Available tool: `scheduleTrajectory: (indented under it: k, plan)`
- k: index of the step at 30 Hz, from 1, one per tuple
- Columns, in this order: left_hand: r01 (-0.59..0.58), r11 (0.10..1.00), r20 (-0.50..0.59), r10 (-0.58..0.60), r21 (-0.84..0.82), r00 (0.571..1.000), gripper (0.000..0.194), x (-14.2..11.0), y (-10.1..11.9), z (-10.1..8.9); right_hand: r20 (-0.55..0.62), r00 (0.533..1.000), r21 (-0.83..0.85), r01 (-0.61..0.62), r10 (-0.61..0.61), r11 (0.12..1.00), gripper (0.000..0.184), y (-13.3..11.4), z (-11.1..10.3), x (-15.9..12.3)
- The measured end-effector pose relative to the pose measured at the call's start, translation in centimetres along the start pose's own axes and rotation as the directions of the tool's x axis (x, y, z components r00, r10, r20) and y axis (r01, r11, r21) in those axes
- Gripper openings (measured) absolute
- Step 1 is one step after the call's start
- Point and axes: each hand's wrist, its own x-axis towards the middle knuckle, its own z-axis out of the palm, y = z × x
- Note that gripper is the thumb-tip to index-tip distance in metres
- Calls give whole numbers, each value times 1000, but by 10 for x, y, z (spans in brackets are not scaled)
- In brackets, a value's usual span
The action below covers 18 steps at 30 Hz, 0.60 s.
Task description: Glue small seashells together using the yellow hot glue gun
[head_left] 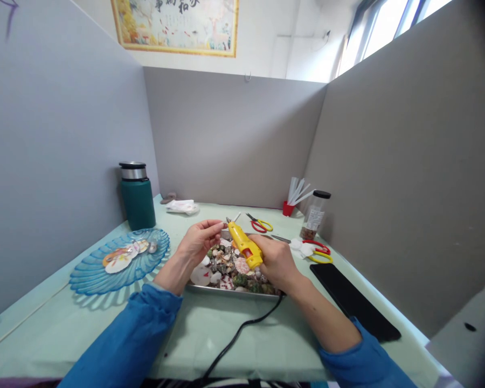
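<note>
My right hand [278, 262] is wrapped round a yellow hot glue gun [242, 242], its nozzle pointing up and to the left. Close to that nozzle, the fingers of my left hand [200, 241] pinch together on something too small to name. Both hands are above a metal tray [234, 292] filled with seashells [242, 265] and small stones. To the left, a blue scalloped glass plate [87, 272] holds several shells [123, 258], some of them joined in a cluster.
A green bottle [138, 203] stands behind the plate. At the right lie two pairs of scissors [262, 225], [317, 251], a black slab [351, 299], a clear jar [314, 215] and a red cup [288, 208] of glue sticks. A black cord [242, 326] crosses the front. Grey partitions [234, 134] enclose the table.
</note>
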Motion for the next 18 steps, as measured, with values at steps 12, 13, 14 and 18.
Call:
scheduleTrajectory:
  k: [12, 13, 14, 18]
  plan:
    - [-22, 1000, -22, 22, 6, 1000, 17, 0, 1, 3, -24, 1000, -19, -10, 9, 1000, 32, 2, 0, 0]
    - [-24, 1000, -23, 25, 8, 999, 17, 0, 2, 3, -29, 1000, -21, -12, 11, 1000, 31, 2, 0, 0]
    - [-26, 1000, -25, 27, 9, 999, 17, 0, 2, 3, -30, 1000, -20, -9, 9, 1000, 31, 2, 0, 0]
    - [-30, 1000, -18, 31, 6, 999, 19, 0, 1, 1, -17, 999, -4, 32, -32, 999, 30, 1, -1, 0]
